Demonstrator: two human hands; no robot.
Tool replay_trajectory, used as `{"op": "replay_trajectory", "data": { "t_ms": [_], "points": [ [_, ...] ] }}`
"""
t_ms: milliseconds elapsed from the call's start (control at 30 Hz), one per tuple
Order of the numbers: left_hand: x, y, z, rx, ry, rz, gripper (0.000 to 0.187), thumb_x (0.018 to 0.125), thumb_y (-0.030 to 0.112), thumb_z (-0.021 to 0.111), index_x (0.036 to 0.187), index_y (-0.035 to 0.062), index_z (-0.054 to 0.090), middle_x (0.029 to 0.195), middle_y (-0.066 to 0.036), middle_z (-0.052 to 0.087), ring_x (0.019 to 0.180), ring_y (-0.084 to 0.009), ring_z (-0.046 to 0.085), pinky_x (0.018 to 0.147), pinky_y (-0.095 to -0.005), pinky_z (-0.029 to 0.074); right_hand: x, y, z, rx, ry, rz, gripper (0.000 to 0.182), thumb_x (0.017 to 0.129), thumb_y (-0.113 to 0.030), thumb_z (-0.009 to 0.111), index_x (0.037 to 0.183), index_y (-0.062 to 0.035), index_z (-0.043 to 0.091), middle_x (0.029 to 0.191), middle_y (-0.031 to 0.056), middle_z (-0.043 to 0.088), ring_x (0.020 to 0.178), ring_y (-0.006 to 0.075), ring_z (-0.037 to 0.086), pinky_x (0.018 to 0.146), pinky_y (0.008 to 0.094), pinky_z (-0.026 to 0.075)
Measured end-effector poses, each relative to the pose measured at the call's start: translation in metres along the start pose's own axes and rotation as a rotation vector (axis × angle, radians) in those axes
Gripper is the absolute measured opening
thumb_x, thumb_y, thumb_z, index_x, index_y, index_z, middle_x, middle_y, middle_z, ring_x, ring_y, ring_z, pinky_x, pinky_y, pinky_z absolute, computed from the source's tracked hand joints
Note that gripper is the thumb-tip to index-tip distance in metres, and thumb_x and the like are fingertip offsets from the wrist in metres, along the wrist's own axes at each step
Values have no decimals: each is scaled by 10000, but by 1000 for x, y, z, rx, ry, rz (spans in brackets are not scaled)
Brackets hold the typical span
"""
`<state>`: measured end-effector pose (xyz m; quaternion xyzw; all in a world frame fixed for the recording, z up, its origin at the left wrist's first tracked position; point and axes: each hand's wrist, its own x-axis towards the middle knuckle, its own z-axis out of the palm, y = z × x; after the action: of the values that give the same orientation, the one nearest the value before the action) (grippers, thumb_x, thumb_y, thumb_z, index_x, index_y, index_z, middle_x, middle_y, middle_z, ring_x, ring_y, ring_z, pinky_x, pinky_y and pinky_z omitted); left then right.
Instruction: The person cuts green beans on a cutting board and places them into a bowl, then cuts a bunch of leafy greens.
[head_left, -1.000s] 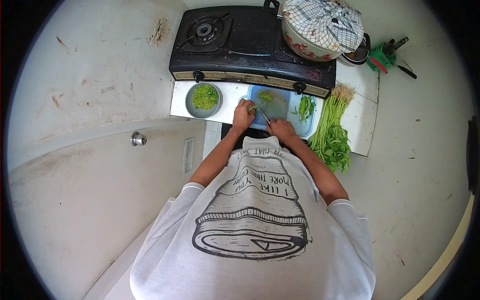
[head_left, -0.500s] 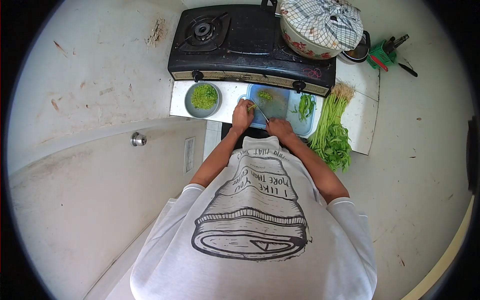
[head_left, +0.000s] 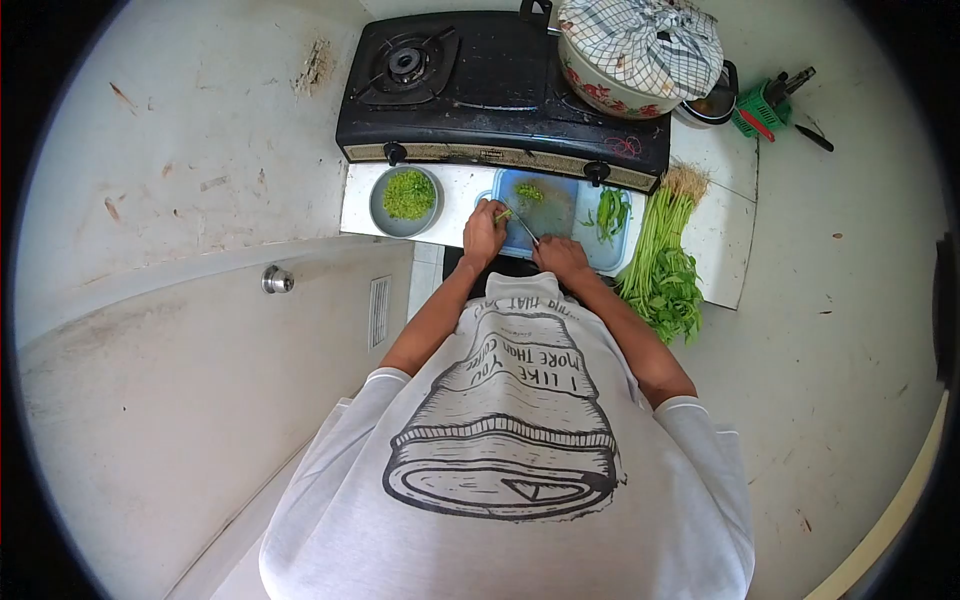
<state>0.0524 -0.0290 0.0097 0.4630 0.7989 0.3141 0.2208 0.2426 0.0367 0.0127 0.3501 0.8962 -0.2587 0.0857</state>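
My right hand (head_left: pixel 562 257) is closed round the handle of a knife (head_left: pixel 526 229), its blade slanting up and left over a blue cutting board (head_left: pixel 548 222). At the board's left edge, the fingers of my left hand (head_left: pixel 485 230) pinch green stems (head_left: pixel 504 214), close to the blade's tip. A small heap of chopped greens (head_left: pixel 529 191) lies at the top of the board. Loose green leaves (head_left: pixel 608 213) rest on the right side, in a pale blue tray (head_left: pixel 623 243).
A grey bowl (head_left: pixel 376 216) of chopped greens stands left. A bundle of leafy stems with roots (head_left: pixel 664 255) lies right. Behind are a black gas stove (head_left: pixel 500 120), a cloth-covered flowered pot (head_left: pixel 610 98), a dark-handled pan (head_left: pixel 722 95) and a green basket (head_left: pixel 757 112) with utensils.
Almost nothing differs; both hands, the knife and the stems keep nearly the same place. The view has shifted very slightly.
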Motion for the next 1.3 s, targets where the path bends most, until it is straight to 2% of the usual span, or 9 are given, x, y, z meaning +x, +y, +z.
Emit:
{"op": "replay_trajectory", "data": {
  "t_ms": [200,533,1033,1233,1300],
  "points": [
    [0,0,0,-70,15,8,101,876,92,701,968,51,689,968,-152,644,858,-399,665,769,-481,522,0,2,-12,32,-17,26,332,959,-289,549,945,3,708,882,231,741,834,374,744,761,504,591],
    [-1,6,-7,-1,9,-14,125,870,105,712,990,69,716,1004,-137,644,895,-394,667,787,-486,531,-4,-1,-14,46,-57,-31,358,957,-280,524,931,31,697,860,253,731,819,412,733,754,524,588],
    [-1,8,-7,-7,27,-12,98,863,106,722,956,82,709,983,-125,640,878,-384,667,772,-483,531,8,-4,0,20,-35,-22,350,963,-297,530,925,14,687,857,241,739,819,393,745,715,505,594],
    [-1,7,-6,-17,37,-4,99,860,110,731,952,79,710,968,-129,647,869,-385,667,768,-476,529,14,-9,-3,3,-5,-25,379,975,-290,504,916,23,708,870,237,743,833,397,745,765,514,588],
    [-1,4,-4,-30,41,-25,100,860,113,736,950,77,711,964,-131,649,868,-386,667,768,-474,528,8,-12,-9,15,-61,1,374,975,-280,498,918,17,717,887,234,745,847,402,744,780,514,586]
  ]
}}
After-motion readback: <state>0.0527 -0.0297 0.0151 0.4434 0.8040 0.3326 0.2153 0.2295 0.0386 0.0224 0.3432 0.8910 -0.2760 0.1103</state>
